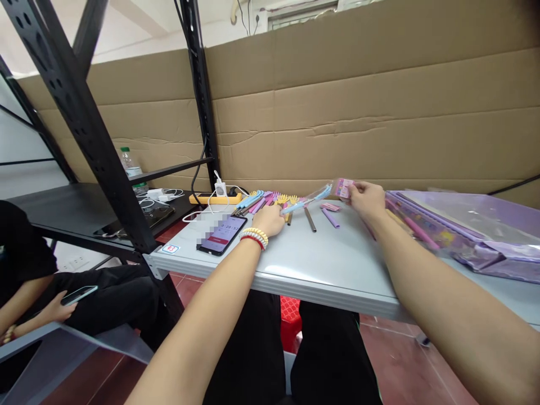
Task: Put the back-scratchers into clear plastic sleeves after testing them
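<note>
Between my hands stretches a slim clear plastic packet (310, 201) with a light blue, stick-like piece inside, its exact kind unclear. My right hand (369, 200) pinches the packet's pink printed end, raised a little above the table. At the other end, the fingers of my left hand (270, 220) are closed on the packet's lower tip. Behind my left hand lies a pile of coloured fork-like pieces (255, 201) in blue, pink, purple and yellow. A brown stick (310, 219), a purple stick (331, 218) and small pink printed slips (330, 207) lie under and beside the packet.
A phone (221, 235) lies left of my left hand. Behind it is a yellow power strip (215, 198) with white cables. Purple plastic-wrapped packages (485, 225) fill the table's right side. Cardboard (358, 112) walls the back; a black rack post (97, 124) rises left. A seated person (76, 298) holds a phone.
</note>
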`<state>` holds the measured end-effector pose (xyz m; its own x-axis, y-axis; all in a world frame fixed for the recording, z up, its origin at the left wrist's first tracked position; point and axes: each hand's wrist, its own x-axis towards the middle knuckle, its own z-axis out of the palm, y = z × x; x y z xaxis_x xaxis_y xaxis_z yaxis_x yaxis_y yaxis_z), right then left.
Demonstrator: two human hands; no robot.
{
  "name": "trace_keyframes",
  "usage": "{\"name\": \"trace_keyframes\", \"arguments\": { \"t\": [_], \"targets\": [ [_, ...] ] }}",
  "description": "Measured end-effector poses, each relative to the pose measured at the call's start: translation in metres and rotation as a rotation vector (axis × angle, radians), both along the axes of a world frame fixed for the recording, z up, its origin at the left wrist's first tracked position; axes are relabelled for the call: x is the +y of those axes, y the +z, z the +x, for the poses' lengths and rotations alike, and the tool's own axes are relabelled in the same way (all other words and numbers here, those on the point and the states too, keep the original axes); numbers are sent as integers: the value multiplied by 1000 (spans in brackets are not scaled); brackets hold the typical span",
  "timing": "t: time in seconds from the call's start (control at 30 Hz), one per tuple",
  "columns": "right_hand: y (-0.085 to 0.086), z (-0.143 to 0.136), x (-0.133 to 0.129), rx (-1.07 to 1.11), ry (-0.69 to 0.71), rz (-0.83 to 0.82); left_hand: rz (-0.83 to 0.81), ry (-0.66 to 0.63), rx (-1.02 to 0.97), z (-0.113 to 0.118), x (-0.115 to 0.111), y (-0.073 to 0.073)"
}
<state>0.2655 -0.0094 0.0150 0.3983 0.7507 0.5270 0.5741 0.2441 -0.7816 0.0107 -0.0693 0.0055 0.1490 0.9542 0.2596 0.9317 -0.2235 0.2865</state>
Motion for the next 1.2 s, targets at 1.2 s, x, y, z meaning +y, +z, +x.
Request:
{"name": "trace_keyframes", "arguments": {
  "t": [1.2],
  "targets": [
    [2,5,2,676,653,72,11,-98,-70,0,4,-4]
  ]
}}
